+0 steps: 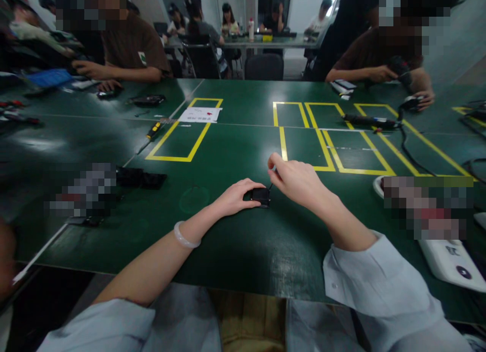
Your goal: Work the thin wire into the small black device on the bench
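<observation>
A small black box-shaped part rests on the green table in front of me. My left hand is closed on its left side, thumb at the near edge and fingers at the far edge. Just to the right and above it, my right hand pinches a thin dark rod. The rod slants down to the box's right edge. Its upper part is hidden by my fingers, and I cannot tell what kind of tool it is.
Yellow tape rectangles mark the green table. A white paper and a yellow-black screwdriver lie left of centre. At right are a black corded tool and a white case. Two co-workers sit across the table.
</observation>
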